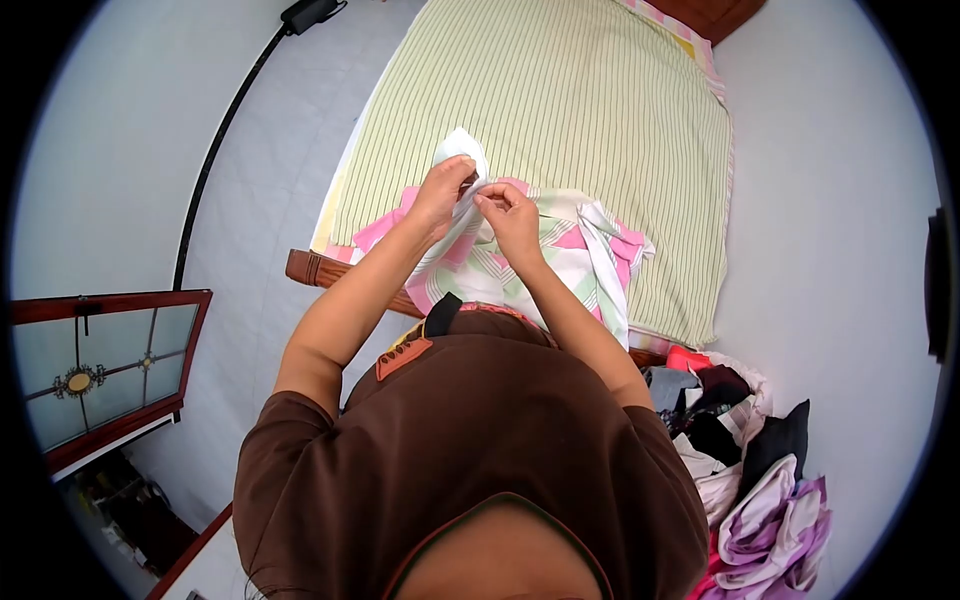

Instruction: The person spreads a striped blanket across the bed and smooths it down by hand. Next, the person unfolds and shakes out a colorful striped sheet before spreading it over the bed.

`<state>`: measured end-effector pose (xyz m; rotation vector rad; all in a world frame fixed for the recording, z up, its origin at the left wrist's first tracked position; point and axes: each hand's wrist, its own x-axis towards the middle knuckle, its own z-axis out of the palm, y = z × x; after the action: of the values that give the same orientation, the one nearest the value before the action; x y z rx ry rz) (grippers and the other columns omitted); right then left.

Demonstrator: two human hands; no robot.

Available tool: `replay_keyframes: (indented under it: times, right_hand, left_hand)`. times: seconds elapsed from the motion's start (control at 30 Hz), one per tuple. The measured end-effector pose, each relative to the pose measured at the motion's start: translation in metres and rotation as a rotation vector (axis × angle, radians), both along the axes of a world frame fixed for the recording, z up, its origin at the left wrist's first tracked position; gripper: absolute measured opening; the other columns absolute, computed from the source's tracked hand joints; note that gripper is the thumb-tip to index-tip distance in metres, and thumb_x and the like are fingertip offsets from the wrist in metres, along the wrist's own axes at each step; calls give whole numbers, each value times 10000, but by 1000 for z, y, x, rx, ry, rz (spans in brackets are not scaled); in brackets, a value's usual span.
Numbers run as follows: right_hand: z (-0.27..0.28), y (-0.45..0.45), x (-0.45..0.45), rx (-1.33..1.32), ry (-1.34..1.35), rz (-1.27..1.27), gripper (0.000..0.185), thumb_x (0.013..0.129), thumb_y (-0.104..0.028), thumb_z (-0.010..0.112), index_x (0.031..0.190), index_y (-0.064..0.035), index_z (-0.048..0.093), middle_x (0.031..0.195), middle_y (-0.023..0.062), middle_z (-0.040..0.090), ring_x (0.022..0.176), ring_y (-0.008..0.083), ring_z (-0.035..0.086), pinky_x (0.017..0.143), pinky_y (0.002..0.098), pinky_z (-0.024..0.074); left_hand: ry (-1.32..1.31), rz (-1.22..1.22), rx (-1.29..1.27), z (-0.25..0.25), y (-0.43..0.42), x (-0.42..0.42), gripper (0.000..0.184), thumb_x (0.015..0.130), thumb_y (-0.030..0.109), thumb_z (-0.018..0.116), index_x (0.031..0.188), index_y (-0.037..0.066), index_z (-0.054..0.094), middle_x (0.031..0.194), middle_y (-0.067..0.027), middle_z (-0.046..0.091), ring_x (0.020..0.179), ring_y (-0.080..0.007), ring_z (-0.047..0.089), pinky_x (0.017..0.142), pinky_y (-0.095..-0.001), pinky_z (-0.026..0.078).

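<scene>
A pink, white and pale green patterned shirt [510, 272] lies spread over the near end of the bed, close against my body. My left hand [444, 198] is closed on a white edge of it, and a pale flap [458, 146] stands up beyond the fingers. My right hand [511, 218] pinches the same edge just to the right, thumb and forefinger together. What lies between those fingertips is too small to make out. On the right, a folded white strip [603, 255] of the cloth hangs toward me.
The bed has a green striped sheet [560, 100] and a wooden rail [310, 268] at its near end. Piled clothes [745, 430] lie at my right, beside the wall. To the left are a glass-paned wooden frame [115, 365] and a black cable [212, 150].
</scene>
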<state>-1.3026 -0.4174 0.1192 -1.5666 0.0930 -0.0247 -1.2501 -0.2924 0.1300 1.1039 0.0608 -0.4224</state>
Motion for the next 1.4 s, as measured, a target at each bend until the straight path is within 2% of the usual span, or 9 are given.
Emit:
replay_keyframes:
  times: [0.13, 0.17, 0.37, 0.6, 0.83, 0.93, 1.03, 1.33, 1.4]
  right_hand:
    - [-13, 4, 5, 160, 126, -104, 85, 787, -77, 583, 793, 8, 586, 746, 46, 592, 690, 91, 546, 646, 215, 443]
    - [-14, 3, 6, 245, 160, -144, 86, 784, -85, 579, 772, 1, 584, 728, 51, 590, 676, 99, 548, 634, 218, 442]
    - [-6, -15, 10, 629, 291, -214, 81, 798, -90, 519, 801, -12, 540, 759, 52, 560, 703, 147, 549, 688, 271, 464]
    - [2, -37, 22, 796, 305, -283, 95, 794, -77, 493, 835, 5, 517, 790, 87, 550, 734, 183, 561, 756, 323, 493]
    - [-5, -44, 25, 822, 303, -291, 93, 797, -87, 499, 826, -1, 521, 787, 85, 552, 735, 179, 564, 735, 318, 499]
    - [-5, -45, 26, 836, 301, -287, 92, 797, -88, 502, 825, -2, 521, 783, 83, 553, 731, 177, 564, 730, 318, 500]
    - [-4, -46, 25, 844, 301, -280, 89, 795, -84, 504, 825, -2, 521, 780, 82, 555, 724, 176, 562, 730, 319, 500]
    - [-11, -52, 31, 867, 301, -329, 92, 792, -79, 517, 830, 4, 519, 785, 89, 546, 733, 187, 555, 746, 327, 499]
    - [-10, -53, 31, 873, 303, -316, 96, 792, -83, 521, 832, 5, 518, 787, 90, 545, 736, 187, 554, 748, 328, 498]
  left_hand:
    - [25, -117, 37, 0, 0, -9, 124, 842, 187, 528, 790, 85, 574, 719, 47, 512, 653, -48, 445, 589, -206, 359]
    - [66, -157, 15, -1, 1, -10, 195, 859, 172, 523, 983, 37, 590, 865, 13, 569, 747, -58, 490, 703, -218, 406]
    - [-161, -140, 209, -33, 5, -18, 308, 823, 128, 572, 1106, 7, 554, 966, -48, 583, 903, -107, 530, 845, -239, 402]
    - [-264, -278, 617, -79, 26, -39, 204, 811, 120, 584, 973, 3, 618, 879, -27, 617, 802, -87, 536, 733, -231, 422]
    - [-335, -76, 530, -109, 21, -34, 154, 803, 165, 595, 824, 13, 615, 730, -33, 611, 689, -96, 558, 651, -244, 441]
    - [-324, -71, 439, -90, 10, -37, 160, 806, 167, 587, 841, 14, 618, 741, -44, 613, 703, -98, 558, 644, -254, 440]
    - [-411, -147, 711, -105, 15, -32, 180, 814, 177, 578, 867, 10, 623, 760, -36, 617, 726, -93, 555, 646, -257, 438]
    - [-75, -269, 432, -100, 19, -25, 205, 826, 168, 565, 949, 20, 634, 847, -36, 642, 756, -96, 559, 693, -242, 440]
    - [-204, -215, 503, -94, 16, -28, 206, 824, 165, 565, 955, 23, 636, 854, -50, 647, 762, -109, 574, 698, -245, 446]
